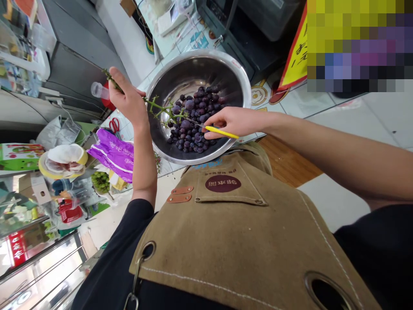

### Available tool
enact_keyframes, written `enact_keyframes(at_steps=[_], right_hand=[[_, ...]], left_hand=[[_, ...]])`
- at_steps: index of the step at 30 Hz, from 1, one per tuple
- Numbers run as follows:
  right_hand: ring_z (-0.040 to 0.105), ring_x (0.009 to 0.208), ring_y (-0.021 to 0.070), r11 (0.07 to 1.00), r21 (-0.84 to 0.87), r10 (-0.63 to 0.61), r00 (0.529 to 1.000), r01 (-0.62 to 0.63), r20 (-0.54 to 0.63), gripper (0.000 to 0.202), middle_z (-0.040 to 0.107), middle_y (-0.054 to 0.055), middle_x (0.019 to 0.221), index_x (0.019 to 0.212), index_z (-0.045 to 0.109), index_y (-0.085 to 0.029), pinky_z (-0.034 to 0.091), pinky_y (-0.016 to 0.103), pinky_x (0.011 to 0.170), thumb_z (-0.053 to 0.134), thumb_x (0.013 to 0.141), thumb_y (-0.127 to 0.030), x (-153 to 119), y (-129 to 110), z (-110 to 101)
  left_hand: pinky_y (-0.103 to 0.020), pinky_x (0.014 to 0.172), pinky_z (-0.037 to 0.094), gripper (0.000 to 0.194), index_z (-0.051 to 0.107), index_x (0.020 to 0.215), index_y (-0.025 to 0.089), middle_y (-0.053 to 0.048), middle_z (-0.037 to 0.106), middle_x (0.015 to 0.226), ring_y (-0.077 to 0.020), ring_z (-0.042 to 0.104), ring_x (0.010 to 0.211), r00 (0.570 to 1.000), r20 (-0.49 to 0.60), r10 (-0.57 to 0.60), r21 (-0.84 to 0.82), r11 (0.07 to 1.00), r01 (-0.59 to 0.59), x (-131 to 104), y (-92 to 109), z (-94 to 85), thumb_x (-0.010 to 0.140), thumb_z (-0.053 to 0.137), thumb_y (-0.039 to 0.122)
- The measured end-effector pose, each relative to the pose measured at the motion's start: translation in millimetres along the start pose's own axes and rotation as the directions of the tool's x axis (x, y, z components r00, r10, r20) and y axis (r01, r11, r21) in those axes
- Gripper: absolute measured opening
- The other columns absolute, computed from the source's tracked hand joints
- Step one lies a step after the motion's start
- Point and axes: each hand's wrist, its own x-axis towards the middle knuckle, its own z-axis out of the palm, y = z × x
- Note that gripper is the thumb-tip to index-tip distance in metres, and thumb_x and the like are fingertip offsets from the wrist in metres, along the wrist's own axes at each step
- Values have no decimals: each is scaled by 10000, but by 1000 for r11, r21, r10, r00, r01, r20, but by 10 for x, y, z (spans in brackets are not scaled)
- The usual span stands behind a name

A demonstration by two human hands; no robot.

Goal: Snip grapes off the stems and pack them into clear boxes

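A wide steel bowl holds many loose dark purple grapes. My left hand, at the bowl's left rim, is closed around a green grape stem. The stem reaches over the bowl, mostly stripped, with a few grapes near its end. Over the bowl's right side, my right hand grips a slim yellow-handled cutting tool. Its thin metal blade points left, close to the stem's tip. Whether it is a knife or scissors I cannot tell.
Left of the bowl lie a purple bag, red-handled scissors and green grapes. A dark appliance stands behind the bowl, and a yellow sign to its right. The brown apron touches the near counter edge.
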Motion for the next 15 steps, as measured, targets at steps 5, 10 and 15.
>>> enact_keyframes(at_steps=[5, 10, 15], right_hand=[[500, 714, 164, 998, 52, -28, 1000, 27, 0, 732, 601, -10, 742, 1261, 839, -249, 333, 321, 671, 745, 852, -849, 32, 109, -50], [567, 729, 181, 999, 10, -30, 999, 30, -17, 750, 653, -8, 762, 1313, 830, -270, 388, 325, 682, 709, 870, -863, 39, 116, -46], [721, 889, 266, 984, -172, -40, 999, 36, -19, 721, 808, 62, 1007, 1357, 815, -270, 512, 360, 775, 648, 927, -823, 5, 30, -68]], left_hand=[[-268, 688, 458, 561, 368, 746, 264, 94, 363, 516, -111, 462, 493, 1000, 0, -12, 6, 1000, 12, 41, 10, 8, 1180, 412, 617], [-265, 695, 462, 531, 368, 761, 264, 103, 352, 526, -102, 460, 488, 1000, 1, -27, 24, 999, 27, 26, 25, 3, 1194, 408, 568], [-295, 657, 477, 571, 371, 734, 273, 84, 378, 492, -123, 476, 476, 999, 2, -38, 57, 998, 38, 45, -3, 37, 1167, 417, 641]])
